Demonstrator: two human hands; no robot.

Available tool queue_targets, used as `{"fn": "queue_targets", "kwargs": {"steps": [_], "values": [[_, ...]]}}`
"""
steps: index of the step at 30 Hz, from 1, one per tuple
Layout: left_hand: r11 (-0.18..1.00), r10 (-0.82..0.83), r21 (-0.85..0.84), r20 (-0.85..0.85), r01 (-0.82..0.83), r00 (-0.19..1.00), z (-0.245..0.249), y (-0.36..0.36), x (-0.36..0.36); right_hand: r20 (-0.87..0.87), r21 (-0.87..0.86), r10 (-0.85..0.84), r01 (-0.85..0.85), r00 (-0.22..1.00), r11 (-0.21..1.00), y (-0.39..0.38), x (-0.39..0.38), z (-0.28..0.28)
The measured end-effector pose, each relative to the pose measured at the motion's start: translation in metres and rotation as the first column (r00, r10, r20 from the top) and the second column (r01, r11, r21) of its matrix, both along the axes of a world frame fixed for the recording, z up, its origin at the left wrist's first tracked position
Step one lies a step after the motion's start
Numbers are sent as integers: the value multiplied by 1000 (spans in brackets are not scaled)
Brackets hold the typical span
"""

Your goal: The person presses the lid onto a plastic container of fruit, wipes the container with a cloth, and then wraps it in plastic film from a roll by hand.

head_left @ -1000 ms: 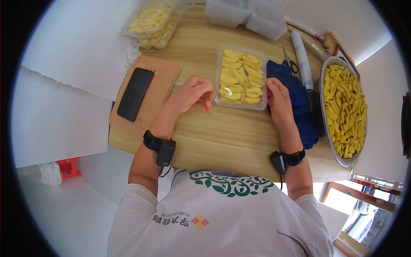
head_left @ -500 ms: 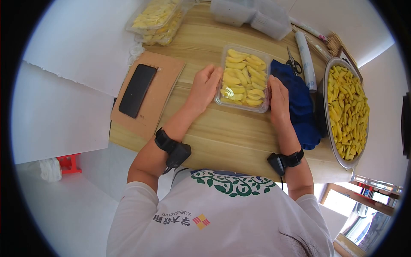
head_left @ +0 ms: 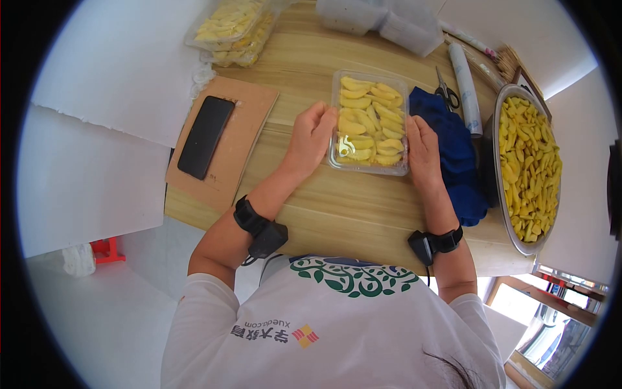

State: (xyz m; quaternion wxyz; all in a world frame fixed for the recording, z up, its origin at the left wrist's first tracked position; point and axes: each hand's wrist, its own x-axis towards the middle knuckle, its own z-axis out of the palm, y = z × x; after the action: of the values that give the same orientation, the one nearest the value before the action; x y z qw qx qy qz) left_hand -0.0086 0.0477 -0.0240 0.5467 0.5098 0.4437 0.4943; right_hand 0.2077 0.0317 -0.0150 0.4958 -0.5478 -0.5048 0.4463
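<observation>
A clear lidded plastic box [head_left: 370, 123] of yellow fruit slices lies upright in front of me at the middle of the wooden table [head_left: 324, 207]. My left hand [head_left: 310, 139] grips its left side, with the fingers curled at the edge. On the opposite side my right hand [head_left: 424, 148] holds the right edge, its thumb against the wall of the box. Just right of that hand lies a crumpled dark blue cloth [head_left: 453, 162].
A large metal basin [head_left: 499, 175] of yellow slices stands at the right. Scissors [head_left: 447, 96] and a roll [head_left: 465, 87] lie behind the cloth. At the left is a phone [head_left: 206, 137] on cardboard [head_left: 249, 123]. Filled boxes [head_left: 233, 32] and clear containers [head_left: 408, 29] stand at the back.
The box has shifted very slightly toward me, and the glare on its lid has changed. Both hands still hold its sides.
</observation>
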Motion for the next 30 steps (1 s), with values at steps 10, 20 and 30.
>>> {"fn": "queue_targets", "kwargs": {"steps": [10,20,30], "values": [[994,56,-102,55,-50,997,-6,16,1,-157,-175,-54,26,986,984,-2,-1,10],[988,-51,-135,166,73,985,-2,7,-1,-176,-68,-62,50,982,996,9,0,-8],[970,-18,-233,197,64,980,-1,9,-4,-177,-85,16,-32,984,996,-2,5,0]]}}
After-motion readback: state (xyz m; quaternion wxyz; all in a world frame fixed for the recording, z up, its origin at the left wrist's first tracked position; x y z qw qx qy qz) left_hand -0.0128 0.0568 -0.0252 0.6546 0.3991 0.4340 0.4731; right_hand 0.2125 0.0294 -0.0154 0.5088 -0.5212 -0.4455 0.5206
